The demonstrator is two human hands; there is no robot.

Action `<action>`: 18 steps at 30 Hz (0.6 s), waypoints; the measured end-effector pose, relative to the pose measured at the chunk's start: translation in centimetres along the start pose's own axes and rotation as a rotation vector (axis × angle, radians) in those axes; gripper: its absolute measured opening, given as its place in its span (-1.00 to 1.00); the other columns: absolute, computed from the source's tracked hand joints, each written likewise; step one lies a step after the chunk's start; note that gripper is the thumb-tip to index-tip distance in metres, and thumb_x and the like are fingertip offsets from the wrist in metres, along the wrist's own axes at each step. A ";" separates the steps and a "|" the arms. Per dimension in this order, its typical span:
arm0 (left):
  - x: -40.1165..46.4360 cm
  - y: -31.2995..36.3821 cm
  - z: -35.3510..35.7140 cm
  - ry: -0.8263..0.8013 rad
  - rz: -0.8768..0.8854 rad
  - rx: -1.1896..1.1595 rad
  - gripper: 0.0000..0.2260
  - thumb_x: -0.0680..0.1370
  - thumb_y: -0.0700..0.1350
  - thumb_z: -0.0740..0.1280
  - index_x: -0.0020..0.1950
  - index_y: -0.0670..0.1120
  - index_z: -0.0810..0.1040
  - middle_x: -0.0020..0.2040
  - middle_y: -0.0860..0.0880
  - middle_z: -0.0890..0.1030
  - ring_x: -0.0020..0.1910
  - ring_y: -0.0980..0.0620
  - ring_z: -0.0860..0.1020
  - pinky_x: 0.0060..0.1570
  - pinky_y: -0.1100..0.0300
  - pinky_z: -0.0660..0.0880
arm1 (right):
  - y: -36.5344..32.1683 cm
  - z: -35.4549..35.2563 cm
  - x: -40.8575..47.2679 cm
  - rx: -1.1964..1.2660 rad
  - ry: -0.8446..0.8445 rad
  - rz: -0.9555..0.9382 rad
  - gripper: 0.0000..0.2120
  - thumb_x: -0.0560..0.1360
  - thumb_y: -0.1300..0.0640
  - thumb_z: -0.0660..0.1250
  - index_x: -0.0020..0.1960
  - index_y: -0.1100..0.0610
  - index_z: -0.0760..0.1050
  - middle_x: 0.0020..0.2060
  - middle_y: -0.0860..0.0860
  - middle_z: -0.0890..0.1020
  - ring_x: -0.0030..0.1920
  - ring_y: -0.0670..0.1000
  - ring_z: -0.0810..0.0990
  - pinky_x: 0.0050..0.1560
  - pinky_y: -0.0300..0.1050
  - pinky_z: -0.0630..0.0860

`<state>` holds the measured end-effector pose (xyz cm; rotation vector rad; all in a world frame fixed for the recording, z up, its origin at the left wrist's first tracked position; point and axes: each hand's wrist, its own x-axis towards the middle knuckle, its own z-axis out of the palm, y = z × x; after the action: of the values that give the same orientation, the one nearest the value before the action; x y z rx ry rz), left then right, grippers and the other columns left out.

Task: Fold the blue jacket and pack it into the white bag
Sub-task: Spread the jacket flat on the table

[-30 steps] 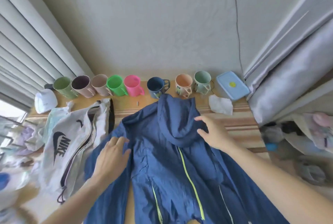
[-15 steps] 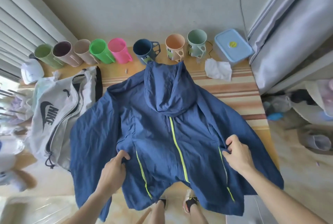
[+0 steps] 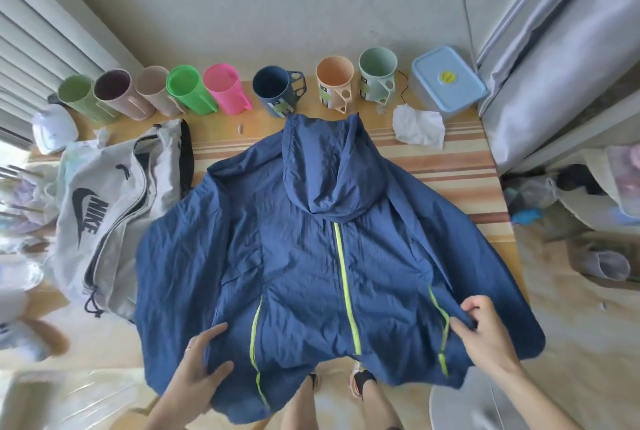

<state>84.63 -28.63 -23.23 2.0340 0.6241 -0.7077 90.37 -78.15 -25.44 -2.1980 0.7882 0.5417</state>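
The blue jacket (image 3: 311,256) lies spread front-up on the striped table (image 3: 450,166), hood toward the wall, its neon-yellow zipper running down the middle. Its lower hem hangs over the near table edge. My left hand (image 3: 199,370) grips the fabric near the lower left pocket zip. My right hand (image 3: 485,336) pinches the fabric beside the lower right pocket zip. The white bag (image 3: 104,221) with a black logo lies to the jacket's left, its zip open, partly under the left sleeve.
A row of several coloured cups (image 3: 221,90) lines the wall side of the table. A blue-lidded box (image 3: 446,79) and a crumpled tissue (image 3: 419,128) sit at the far right. A curtain (image 3: 561,66) hangs right. My feet (image 3: 360,377) show below the hem.
Both hands moved from the jacket's shoulders down to its lower front and took hold of the fabric. My view pulled back, and the jacket now lies flatter and wider.
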 end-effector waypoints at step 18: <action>5.4 12.0 0.4 0.328 0.274 0.449 -0.63 0.50 0.07 0.47 0.27 0.08 0.50 0.16 0.05 0.54 0.21 -0.08 0.57 0.03 0.05 0.52 | -8.4 -2.3 4.6 -0.310 0.199 -0.297 -0.39 0.42 -0.11 0.53 0.36 0.08 0.42 0.27 0.07 0.57 0.23 0.16 0.58 0.06 0.07 0.57</action>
<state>96.32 -34.05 -20.29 2.6220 0.3742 -0.3728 99.69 -76.98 -22.52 -2.6285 0.4850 0.3141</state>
